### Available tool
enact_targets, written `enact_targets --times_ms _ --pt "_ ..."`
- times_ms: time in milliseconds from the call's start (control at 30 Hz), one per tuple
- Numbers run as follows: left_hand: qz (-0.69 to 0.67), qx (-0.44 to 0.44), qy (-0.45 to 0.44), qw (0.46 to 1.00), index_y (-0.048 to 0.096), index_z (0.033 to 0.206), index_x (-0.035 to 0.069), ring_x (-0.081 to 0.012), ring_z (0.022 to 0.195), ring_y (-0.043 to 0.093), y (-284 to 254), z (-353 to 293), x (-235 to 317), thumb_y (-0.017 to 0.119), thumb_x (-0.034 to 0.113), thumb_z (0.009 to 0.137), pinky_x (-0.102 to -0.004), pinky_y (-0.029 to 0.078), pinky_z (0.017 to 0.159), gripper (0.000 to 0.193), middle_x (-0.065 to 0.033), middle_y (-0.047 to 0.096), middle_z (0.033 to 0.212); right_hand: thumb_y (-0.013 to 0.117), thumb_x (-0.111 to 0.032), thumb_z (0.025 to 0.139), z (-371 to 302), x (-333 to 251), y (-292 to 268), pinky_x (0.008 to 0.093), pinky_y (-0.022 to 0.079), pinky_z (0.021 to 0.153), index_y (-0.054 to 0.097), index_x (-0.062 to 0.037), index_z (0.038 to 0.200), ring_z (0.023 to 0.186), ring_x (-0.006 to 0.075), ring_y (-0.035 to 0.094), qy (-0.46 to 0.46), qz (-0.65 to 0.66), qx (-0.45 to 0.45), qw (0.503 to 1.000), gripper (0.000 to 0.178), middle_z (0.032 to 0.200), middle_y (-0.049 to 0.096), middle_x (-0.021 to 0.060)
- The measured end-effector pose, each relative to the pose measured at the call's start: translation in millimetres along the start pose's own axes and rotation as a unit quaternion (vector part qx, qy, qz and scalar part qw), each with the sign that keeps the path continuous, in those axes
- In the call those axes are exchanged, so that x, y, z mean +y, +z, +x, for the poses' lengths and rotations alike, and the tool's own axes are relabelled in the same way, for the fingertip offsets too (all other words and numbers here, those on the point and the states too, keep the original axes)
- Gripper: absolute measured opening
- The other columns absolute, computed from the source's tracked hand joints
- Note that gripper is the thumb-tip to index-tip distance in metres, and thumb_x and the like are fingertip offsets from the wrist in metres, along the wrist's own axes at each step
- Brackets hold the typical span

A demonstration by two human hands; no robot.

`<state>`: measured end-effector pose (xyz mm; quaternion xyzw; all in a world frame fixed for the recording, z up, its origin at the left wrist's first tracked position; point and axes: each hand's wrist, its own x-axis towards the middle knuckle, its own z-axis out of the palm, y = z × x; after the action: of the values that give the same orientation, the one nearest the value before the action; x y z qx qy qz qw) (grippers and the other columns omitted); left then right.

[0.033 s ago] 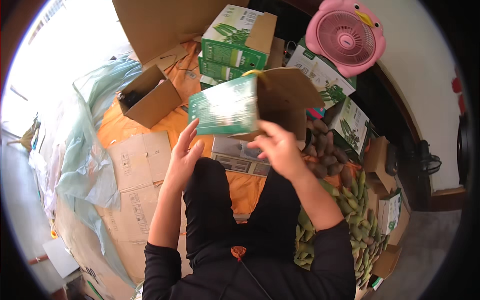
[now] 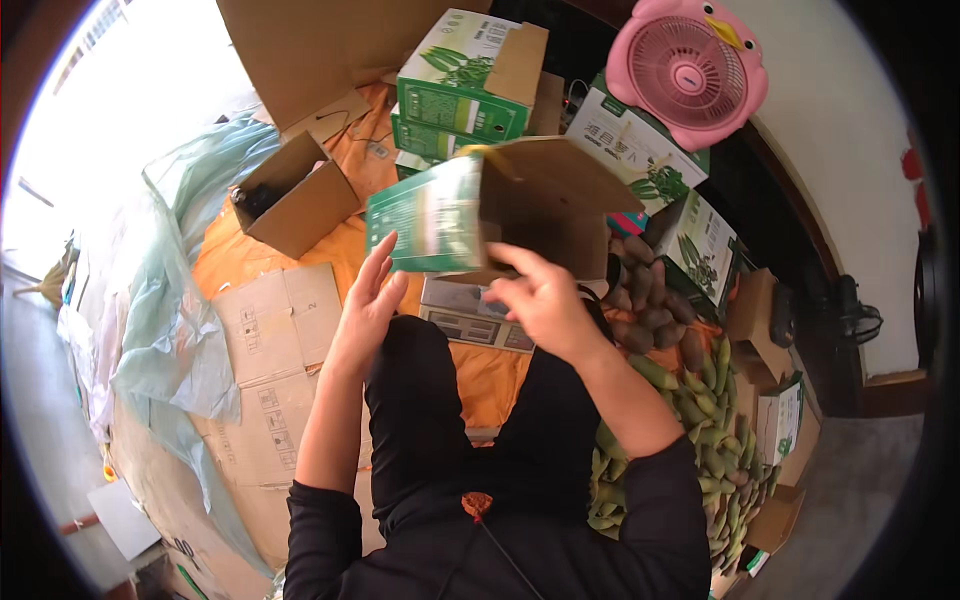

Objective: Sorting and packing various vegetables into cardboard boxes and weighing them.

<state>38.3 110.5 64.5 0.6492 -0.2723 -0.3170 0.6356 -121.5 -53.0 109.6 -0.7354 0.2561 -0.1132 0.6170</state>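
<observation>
An open cardboard carton (image 2: 425,215) with a green printed side stands tilted in front of me, its brown inside and a raised flap facing right. Beneath it is a grey weighing scale (image 2: 478,326) with display windows. My left hand (image 2: 362,315) is at the carton's lower left corner, fingers stretched and thumb apart. Over the near edge of the opening is my right hand (image 2: 548,305), index finger extended and the others loosely bent, with nothing visible in it. Whether its fingertips touch the cardboard I cannot tell.
Green-and-white cartons (image 2: 462,80) are stacked ahead, with a pink fan (image 2: 690,78) on another to the right. A small brown box (image 2: 310,205) stands left. Brown elongated produce (image 2: 650,290) and a heap of long green vegetables (image 2: 705,420) lie right. Flattened cardboard (image 2: 270,330) lies left.
The carton has turned and shifted slightly left, showing more of its inside. My right hand has moved a little left with it; the left hand has barely moved.
</observation>
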Motion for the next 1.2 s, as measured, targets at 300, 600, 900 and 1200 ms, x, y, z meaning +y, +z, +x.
enact_targets --times_ms 300,600,900,1200 --pt "0.064 0.047 -0.111 0.991 0.034 0.142 0.021 -0.0226 0.130 0.034 -23.4 40.1 -21.9 0.044 0.048 0.093 -0.0447 0.037 0.095 0.057 -0.0042 0.038 0.141 0.070 -0.024 0.072 69.1 71.5 -56.8 0.0424 0.041 0.086 0.063 -0.0168 0.109 0.111 0.0253 0.050 0.042 -0.543 -0.105 0.832 0.039 0.112 0.061 0.0046" --pt "0.012 0.084 -0.206 0.975 0.035 0.141 0.013 -0.0209 0.124 0.042 -52.6 26.8 -72.5 0.048 0.044 0.093 -0.0406 0.042 0.093 0.058 -0.0052 0.044 0.136 0.064 -0.018 0.076 88.0 106.1 -57.0 0.0399 0.043 0.074 0.070 -0.0120 0.078 0.087 0.0253 0.062 -0.123 -0.613 -0.054 0.778 0.008 0.078 0.067 0.0068" --pt "-0.031 0.073 -0.267 0.960 0.054 0.125 0.009 -0.0143 0.100 0.054 -73.6 -25.1 -172.4 0.055 0.040 0.090 -0.0302 0.043 0.079 0.047 -0.0044 0.061 0.112 0.063 -0.019 0.073 62.3 96.1 -74.9 0.0388 0.047 0.076 0.070 -0.0117 0.074 0.085 0.0281 0.061 -0.073 -0.604 -0.107 0.787 0.010 0.078 0.065 0.0081" --pt "-0.032 0.092 -0.435 0.895 0.059 0.116 0.012 -0.0151 0.094 0.057 -60.8 -110.8 -243.3 0.058 0.032 0.088 -0.0358 0.045 0.076 0.034 -0.0012 0.064 0.100 0.065 -0.018 0.074 45.7 97.2 -69.0 0.0398 0.047 0.077 0.070 -0.0085 0.077 0.085 0.0285 0.058 -0.088 -0.565 -0.111 0.813 0.011 0.080 0.061 0.0089"
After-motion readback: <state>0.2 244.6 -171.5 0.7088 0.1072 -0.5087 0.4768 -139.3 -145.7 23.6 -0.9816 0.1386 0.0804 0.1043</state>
